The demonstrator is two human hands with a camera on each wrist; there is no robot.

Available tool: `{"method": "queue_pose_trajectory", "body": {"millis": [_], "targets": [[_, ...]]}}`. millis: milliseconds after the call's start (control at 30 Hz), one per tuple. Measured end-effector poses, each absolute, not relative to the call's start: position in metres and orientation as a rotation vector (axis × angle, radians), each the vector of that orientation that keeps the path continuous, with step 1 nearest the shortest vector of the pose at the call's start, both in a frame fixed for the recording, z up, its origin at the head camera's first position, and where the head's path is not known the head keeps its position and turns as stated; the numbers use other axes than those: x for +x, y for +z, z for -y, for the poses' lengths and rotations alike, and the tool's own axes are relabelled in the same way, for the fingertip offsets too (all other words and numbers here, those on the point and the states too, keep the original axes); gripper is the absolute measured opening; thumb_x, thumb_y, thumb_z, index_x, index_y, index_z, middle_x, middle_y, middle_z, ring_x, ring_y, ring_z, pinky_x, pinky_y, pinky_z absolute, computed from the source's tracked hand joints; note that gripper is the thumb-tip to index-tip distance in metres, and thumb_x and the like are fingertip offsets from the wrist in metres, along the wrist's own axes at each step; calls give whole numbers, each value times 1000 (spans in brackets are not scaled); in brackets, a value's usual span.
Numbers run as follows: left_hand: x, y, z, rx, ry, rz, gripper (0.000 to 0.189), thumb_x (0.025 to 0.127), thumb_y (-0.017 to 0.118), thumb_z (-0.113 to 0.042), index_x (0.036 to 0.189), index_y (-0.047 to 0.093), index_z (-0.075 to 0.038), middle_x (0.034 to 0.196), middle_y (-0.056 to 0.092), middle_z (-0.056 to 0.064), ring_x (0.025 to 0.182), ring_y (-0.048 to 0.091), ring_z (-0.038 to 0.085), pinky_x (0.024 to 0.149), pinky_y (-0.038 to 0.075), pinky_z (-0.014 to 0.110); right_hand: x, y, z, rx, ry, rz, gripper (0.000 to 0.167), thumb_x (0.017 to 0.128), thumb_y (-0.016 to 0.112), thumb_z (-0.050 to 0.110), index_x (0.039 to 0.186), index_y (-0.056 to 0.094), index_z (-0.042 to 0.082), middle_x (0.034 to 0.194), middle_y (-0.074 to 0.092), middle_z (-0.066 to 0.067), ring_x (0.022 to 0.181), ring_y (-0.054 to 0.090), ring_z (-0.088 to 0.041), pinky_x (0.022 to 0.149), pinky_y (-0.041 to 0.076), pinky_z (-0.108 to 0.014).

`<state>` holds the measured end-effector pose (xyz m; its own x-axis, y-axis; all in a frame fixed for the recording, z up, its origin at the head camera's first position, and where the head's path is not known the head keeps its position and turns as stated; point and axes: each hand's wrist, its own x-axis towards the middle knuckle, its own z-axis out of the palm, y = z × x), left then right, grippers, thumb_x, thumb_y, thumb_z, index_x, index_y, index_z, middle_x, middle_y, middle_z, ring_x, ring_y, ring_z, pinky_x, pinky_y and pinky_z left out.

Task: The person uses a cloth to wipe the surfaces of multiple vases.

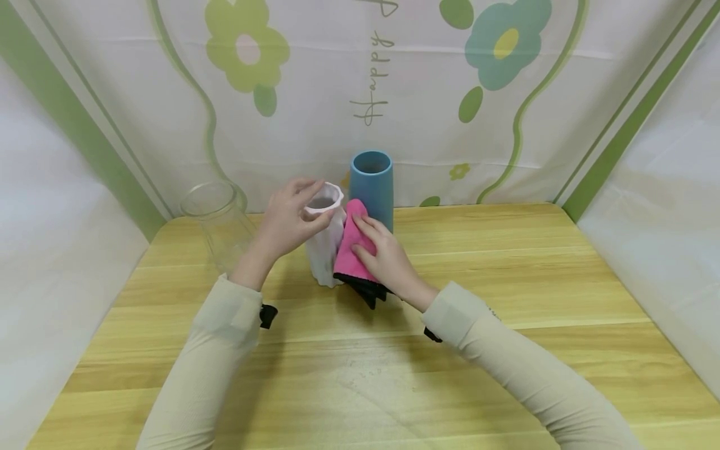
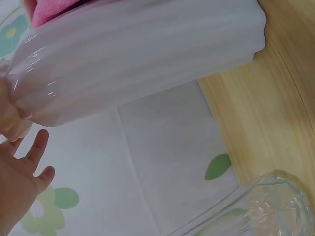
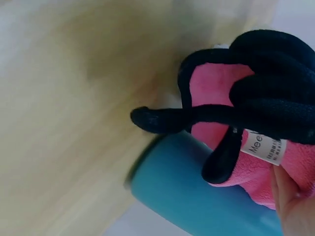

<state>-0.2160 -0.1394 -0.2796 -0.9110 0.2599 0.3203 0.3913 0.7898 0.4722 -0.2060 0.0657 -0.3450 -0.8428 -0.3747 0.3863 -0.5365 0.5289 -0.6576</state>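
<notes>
A ribbed white vase [image 1: 324, 250] stands upright, with my left hand [image 1: 289, 215] at its rim. The thumb and a finger grip the rim from either side, while other fingers [image 2: 35, 150] spread away from it in the left wrist view. My right hand [image 1: 388, 256] holds a folded pink cloth [image 1: 351, 247] with black edging against the vase's right side. Loose black-edged folds and a white printed label [image 3: 264, 146] show in the right wrist view. Close behind the cloth stands a blue vase [image 1: 372, 187], its lower part partly covered.
To the left is a clear glass vase [image 1: 210, 215], partly behind my left forearm. All of these stand on a wood-grain table [image 1: 506, 269], near its back edge. A white curtain [image 1: 320, 81] with printed flowers hangs behind, and white sheets close off both sides.
</notes>
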Motion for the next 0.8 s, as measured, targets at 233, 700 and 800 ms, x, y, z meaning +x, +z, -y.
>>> {"method": "queue_pose_trajectory", "body": {"millis": [233,700,800], "targets": [[-217,-281,140,-516,-823,2779,63,89,57,-34,146,41,-13,150,38,12,138,34,36,114,19,58,-205,-332,-63,796,1226,2492,56,90,64,11,143,44,6,144,46,-20,133,47,-34,106,42,-42],[-221,-287,139,-505,-849,2760,64,90,56,-43,147,40,-18,154,32,10,139,32,38,111,18,63,-207,-356,-64,764,1176,2691,57,93,61,15,145,40,9,147,43,-18,135,44,-34,107,40,-43],[-221,-287,137,-476,-827,2758,64,90,58,-46,146,42,-18,153,32,12,139,33,39,109,24,64,-206,-359,-65,768,1138,2733,56,93,61,15,145,41,8,146,43,-19,134,45,-34,108,40,-44]]}}
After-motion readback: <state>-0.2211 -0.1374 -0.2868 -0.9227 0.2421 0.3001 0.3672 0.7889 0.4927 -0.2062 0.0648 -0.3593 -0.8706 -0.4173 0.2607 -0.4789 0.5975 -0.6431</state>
